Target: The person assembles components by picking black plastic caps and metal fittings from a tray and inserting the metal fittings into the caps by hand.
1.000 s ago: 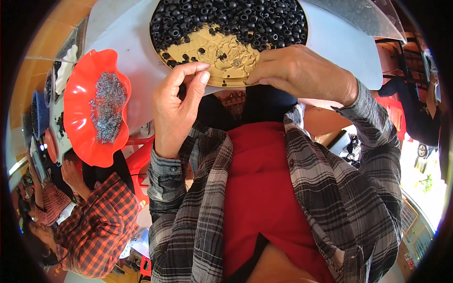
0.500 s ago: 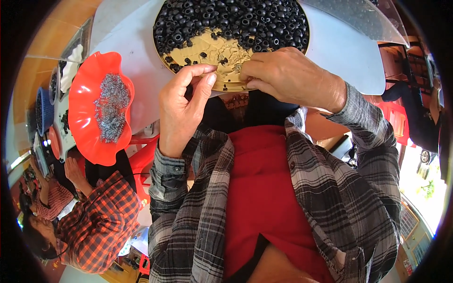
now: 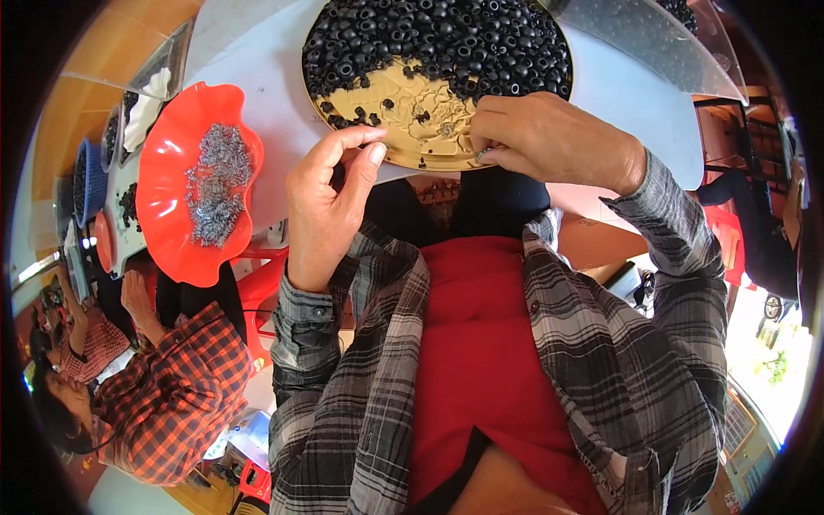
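In front of me is a round gold tray (image 3: pixel 412 159) heaped with small black ring-shaped plastic parts (image 3: pixel 438 43). A few loose black bits lie on its bare near part. Over the tray's near left rim, my left hand (image 3: pixel 330 193) is closed, thumb and forefinger almost meeting; anything between them is too small or hidden to make out. My right hand (image 3: pixel 549 142) is at the near right rim, its fingertips pinched on a small grey metal piece (image 3: pixel 484 153). To the left, a red wavy-edged bowl (image 3: pixel 167 189) holds many small metal springs (image 3: pixel 215 184).
Left of the bowl are a blue basket (image 3: pixel 88 182), a white tray (image 3: pixel 148 112) and scattered black parts. A person in a red checked shirt (image 3: pixel 176 395) sits at the left. Clear plastic sheeting (image 3: pixel 639 39) covers the table's far right.
The tray and bowl have shifted slightly right in view. My right hand has moved a little right and down to the tray's rim, and a grey piece now shows at its fingertips.
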Demonstrator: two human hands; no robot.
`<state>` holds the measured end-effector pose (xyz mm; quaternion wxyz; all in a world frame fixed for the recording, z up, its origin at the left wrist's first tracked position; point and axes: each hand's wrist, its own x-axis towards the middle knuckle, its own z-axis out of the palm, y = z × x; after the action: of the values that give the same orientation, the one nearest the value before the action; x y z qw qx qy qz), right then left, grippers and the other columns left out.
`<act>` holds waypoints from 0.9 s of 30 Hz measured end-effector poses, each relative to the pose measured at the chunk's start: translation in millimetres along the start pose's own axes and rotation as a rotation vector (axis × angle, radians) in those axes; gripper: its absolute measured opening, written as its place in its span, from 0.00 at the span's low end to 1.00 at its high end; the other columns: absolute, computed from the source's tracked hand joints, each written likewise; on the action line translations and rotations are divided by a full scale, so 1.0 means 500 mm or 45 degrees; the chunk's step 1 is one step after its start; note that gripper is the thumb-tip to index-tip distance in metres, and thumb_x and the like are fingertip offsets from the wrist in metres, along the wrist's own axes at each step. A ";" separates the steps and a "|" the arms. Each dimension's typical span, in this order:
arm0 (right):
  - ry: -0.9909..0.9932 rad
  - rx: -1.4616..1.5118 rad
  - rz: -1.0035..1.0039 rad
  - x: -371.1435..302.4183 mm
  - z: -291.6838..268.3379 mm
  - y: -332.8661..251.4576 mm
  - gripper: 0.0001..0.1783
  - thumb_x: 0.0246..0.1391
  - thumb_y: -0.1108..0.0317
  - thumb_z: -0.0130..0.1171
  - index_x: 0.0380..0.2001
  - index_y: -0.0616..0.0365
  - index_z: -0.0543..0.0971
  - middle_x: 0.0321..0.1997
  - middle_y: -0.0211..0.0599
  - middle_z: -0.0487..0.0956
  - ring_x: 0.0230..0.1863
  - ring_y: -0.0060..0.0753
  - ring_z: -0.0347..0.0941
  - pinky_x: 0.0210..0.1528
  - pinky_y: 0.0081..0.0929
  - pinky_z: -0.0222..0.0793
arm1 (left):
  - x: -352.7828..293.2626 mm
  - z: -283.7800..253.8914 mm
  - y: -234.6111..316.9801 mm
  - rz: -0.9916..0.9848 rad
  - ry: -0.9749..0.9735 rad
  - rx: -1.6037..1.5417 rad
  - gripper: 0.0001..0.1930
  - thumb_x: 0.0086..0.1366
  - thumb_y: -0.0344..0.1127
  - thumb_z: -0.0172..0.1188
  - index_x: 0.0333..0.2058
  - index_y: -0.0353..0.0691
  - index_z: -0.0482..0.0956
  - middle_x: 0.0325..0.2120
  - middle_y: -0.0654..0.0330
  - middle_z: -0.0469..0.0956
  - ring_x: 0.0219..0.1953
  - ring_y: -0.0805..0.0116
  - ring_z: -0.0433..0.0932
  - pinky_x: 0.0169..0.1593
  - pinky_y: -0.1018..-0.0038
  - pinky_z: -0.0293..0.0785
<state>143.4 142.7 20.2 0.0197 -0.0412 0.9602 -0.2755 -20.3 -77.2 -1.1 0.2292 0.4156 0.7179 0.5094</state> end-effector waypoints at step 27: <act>0.330 1.630 0.504 0.035 0.013 -0.035 0.16 0.58 0.67 0.65 0.45 0.67 0.80 0.33 0.30 0.81 0.25 0.13 0.72 0.30 0.11 0.70 | 0.062 0.056 0.003 0.688 0.124 0.184 0.13 0.58 0.20 0.67 0.42 0.38 0.82 0.24 0.61 0.73 0.21 0.71 0.74 0.24 0.75 0.69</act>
<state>127.5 122.9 23.7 -0.0249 0.1884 0.5919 -0.7833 -15.6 -36.3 -7.4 0.0204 0.5821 0.6257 0.5189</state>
